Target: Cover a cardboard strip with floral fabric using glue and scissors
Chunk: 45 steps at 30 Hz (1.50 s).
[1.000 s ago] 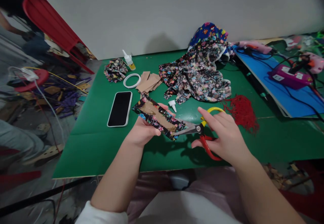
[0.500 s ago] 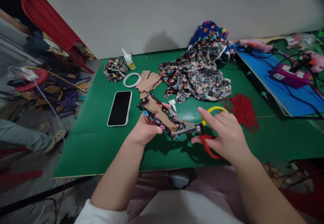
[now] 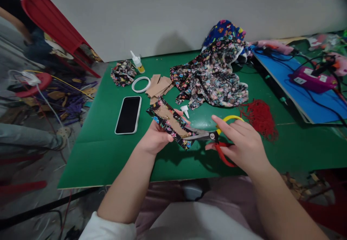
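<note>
My left hand [image 3: 155, 137] is closed on a strip of brown cardboard [image 3: 170, 119] whose edges are wrapped in black floral fabric [image 3: 187, 144]. The thumb presses its near side, and other fingers show behind it. My right hand [image 3: 242, 142] holds scissors [image 3: 213, 136] with one yellow and one red handle. Their blades are parted and reach the right end of the fabric-edged strip. Just behind the strip lies a small white nozzle cap [image 3: 185, 110]. Brown cardboard pieces [image 3: 159, 87] lie in a loose stack farther back.
On the green table [image 3: 92, 160] lie a phone [image 3: 128, 115], a white ring [image 3: 141, 84], a glue bottle [image 3: 138, 63], floral cloth [image 3: 211, 77] and red threads [image 3: 260, 119]. A blue folder [image 3: 303, 95] with corded tools is at right. Another person's arm [image 3: 16, 23] shows at far left.
The scissor blades have shifted slightly left at the strip's right end, and the fabric edge there looks a little different. My left hand keeps its hold on the strip.
</note>
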Motion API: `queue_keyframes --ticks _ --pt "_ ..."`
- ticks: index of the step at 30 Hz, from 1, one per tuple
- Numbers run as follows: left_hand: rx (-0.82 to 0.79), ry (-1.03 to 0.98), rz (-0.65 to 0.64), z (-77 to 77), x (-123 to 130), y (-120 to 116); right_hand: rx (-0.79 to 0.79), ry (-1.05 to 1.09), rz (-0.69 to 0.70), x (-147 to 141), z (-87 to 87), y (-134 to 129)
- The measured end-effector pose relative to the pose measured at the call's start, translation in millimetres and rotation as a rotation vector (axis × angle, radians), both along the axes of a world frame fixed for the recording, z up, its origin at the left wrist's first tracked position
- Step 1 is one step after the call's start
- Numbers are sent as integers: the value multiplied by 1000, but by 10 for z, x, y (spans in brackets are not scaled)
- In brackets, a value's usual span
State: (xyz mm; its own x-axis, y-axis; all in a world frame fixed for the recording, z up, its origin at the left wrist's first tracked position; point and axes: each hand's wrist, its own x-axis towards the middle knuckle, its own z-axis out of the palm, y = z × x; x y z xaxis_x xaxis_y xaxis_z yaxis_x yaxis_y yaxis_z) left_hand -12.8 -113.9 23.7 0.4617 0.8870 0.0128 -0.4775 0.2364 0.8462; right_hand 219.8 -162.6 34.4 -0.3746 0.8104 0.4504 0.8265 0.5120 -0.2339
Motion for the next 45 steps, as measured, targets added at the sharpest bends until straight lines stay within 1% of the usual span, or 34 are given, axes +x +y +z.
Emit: queue_keyframes --ticks 8,14,17,19,23,27,30,35,42,45 --pt "4 46 41 -10 4 0 8 -23 -19 -3 -9 -14" --pt "21 -2 -14 -4 4 5 66 -52 -40 -11 -22 -28" --pt "30 -13 -18 4 4 3 88 -68 -52 -23 -41 -34" --pt "31 -12 -22 6 -1 -1 70 -38 -67 -35 -51 -35" --pt "35 -6 -21 0 -23 -5 -23 125 -125 -54 -24 -32" --pt "53 7 22 -1 -42 -2 -102 193 -105 -51 36 -22" --pt "68 6 17 9 -44 0 -129 169 -60 -45 43 -10" --pt "92 -9 7 19 -40 6 -137 118 -1 -35 -6 0" --pt "86 11 7 -20 -49 10 -26 25 -6 -17 -28 6" --pt "72 13 24 -41 -46 13 -17 -13 -9 -8 -27 5"
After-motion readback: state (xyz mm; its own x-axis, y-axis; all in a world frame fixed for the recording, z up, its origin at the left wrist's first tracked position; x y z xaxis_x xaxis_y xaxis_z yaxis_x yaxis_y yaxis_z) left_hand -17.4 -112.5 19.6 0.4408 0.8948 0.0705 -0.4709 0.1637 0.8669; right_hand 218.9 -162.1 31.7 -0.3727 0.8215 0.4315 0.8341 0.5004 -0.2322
